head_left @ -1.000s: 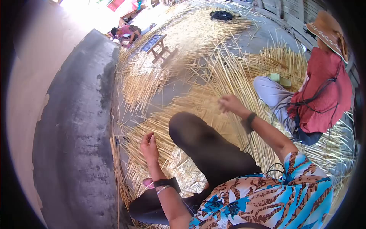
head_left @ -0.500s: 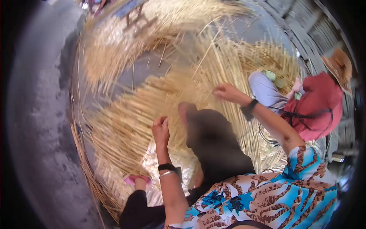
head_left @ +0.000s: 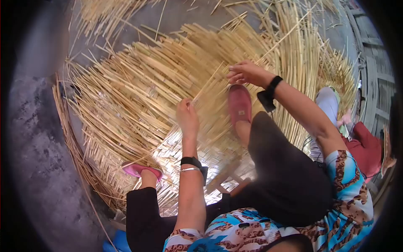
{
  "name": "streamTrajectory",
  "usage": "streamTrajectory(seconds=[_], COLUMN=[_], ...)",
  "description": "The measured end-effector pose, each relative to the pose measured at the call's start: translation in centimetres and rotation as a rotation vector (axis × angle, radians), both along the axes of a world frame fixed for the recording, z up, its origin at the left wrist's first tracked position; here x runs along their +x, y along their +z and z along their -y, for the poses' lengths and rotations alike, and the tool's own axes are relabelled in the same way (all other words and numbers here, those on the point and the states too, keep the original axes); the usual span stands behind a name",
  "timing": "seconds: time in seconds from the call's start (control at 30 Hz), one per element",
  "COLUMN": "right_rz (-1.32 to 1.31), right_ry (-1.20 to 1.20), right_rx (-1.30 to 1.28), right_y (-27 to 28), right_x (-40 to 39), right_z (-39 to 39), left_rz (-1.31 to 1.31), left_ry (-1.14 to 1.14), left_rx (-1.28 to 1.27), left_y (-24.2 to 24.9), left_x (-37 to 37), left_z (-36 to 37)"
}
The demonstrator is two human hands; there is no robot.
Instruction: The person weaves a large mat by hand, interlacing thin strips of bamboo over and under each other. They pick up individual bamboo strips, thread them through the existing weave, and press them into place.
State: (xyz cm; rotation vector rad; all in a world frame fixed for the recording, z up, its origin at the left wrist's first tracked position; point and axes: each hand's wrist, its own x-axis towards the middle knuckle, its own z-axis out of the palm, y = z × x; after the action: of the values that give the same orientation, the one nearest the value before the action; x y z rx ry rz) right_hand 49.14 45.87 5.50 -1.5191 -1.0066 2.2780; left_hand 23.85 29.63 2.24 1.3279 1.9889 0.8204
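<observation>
"Right shoe (head_left: pixel 240 101) has come out from behind the knee (head_left: pixel 264 122). And the mat (head_left: pixel 170 147)?"

"On the floor (head_left: pixel 184 17), left shoe (head_left: pixel 133 169) near its left edge. Left hand (head_left: pixel 187 119) above, fingers curled; can't tell if they pinch a strip. Right hand (head_left: pixel 250 74) loosely open, seemingly empty."

"Risk?"

"Right shoe, just beside that hand, could crack or pin loose strips (head_left: pixel 155 92) if weight shifts."

Bright glare at lower centre, motion-blurred middle, dark vignetted fisheye edges.
</observation>
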Motion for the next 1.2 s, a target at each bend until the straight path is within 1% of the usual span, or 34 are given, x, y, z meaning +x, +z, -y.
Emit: streamTrajectory(seconds=[0.03,0.07,0.13,0.17,0.2,0.23,0.27,0.3,0.33,0.4,0.53,0.6,0.63,0.7,0.77,0.83,0.87,0.9,0.93,0.97,1.0,1.03,1.1,1.13,1.17,1.2], right_rz=[-0.071,-0.066,-0.022,-0.018,-0.021,-0.026,-0.025,-0.042,-0.058,-0.066,-0.087,-0.102,-0.114,-0.120,-0.124,-0.034,-0.030,-0.041,0.103,0.252,0.285,0.278,0.078,0.073,0.177,0.286], right_ry=[-0.012,-0.009,-0.133,-0.132,-0.099,-0.064,-0.057,-0.001,0.054,0.076,0.102,0.082,0.068,0.072,0.082,-0.012,-0.048,-0.032,0.083,0.193,0.237,0.251,0.393,0.683,0.883,1.077], right_rx=[-0.096,-0.121,-0.086,-0.096,0.026,0.154,0.161,0.212,0.262,0.269,0.289,0.282,0.264,0.267,0.269,0.393,0.532,0.559,0.859,1.151,1.050,1.050,0.472,0.546,0.716,0.876], right_y=[-1.6,-2.5,-3.5,-3.1,-2.3,-1.4,-0.8,-0.3,0.2,0.9,0.4,0.2,-0.1,-0.8,-1.0,-1.1,-1.8,-2.3,-2.3,-2.0,-1.8,-1.2,0.7,1.7,2.5,2.7], right_x=[-1.5,-3.1,-6.2,-7.1,-7.7,-8.0,-8.2,-8.4,-8.6,-8.4,-8.0,-8.4,-8.4,-8.5,-8.9,-9.4,-9.8,-10.0,-10.3,-10.5,-10.3,-10.5,-11.0,-11.4,-12.3,-13.3], right_z=[0.3,0.8,1.7,2.2,2.7,3.1,3.5,3.8,4.1,4.3,4.6,4.8,4.8,5.0,5.2,6.2,6.8,6.9,6.5,5.6,4.8,3.8,1.5,-0.4,-1.9,-2.6], left_rz=[-0.007,0.046,0.071,0.092,0.105,0.107,0.066,0.022,0.024,0.067,0.095,0.168,0.170,0.421,0.420,0.407,0.370,0.229,0.083,0.077,0.014,-0.047,-0.055,-0.085,-0.111,-0.043], left_ry=[-0.007,-0.017,-0.046,-0.079,-0.101,-0.099,-0.088,-0.074,-0.065,-0.079,-0.061,0.020,0.016,0.151,0.160,0.172,0.184,0.152,0.126,0.148,0.123,0.096,0.107,0.136,0.158,0.257], left_rx=[0.032,0.025,0.005,0.008,0.031,0.032,0.048,0.066,0.073,-0.008,0.046,0.110,0.119,-0.002,-0.003,-0.075,-0.112,-0.068,-0.014,0.017,0.114,0.198,0.203,0.181,0.155,0.148], left_y=[-0.4,-0.7,-0.7,-0.6,-0.3,-1.0,-1.7,-2.3,-1.8,-0.6,0.5,0.4,0.4,0.3,0.1,0.1,0.9,-0.2,-1.4,-1.3,-1.2,-1.1,0.3,1.2,1.5,1.0], left_x=[-0.6,-1.1,-1.5,-1.5,-1.2,-0.9,-0.5,-0.4,-0.5,-0.4,-0.3,-0.2,-0.2,-0.2,-0.2,-0.1,0.1,0.4,0.4,0.1,0.0,-0.1,-0.8,-1.0,-1.1,-1.0], left_z=[0.0,-0.2,-0.5,-0.7,-0.9,-0.7,-0.7,-0.5,-0.5,-0.3,0.1,0.1,-0.1,-0.1,-0.2,-0.2,-0.4,0.0,-0.2,-0.8,-0.6,-0.1,0.6,0.5,0.6,0.8])
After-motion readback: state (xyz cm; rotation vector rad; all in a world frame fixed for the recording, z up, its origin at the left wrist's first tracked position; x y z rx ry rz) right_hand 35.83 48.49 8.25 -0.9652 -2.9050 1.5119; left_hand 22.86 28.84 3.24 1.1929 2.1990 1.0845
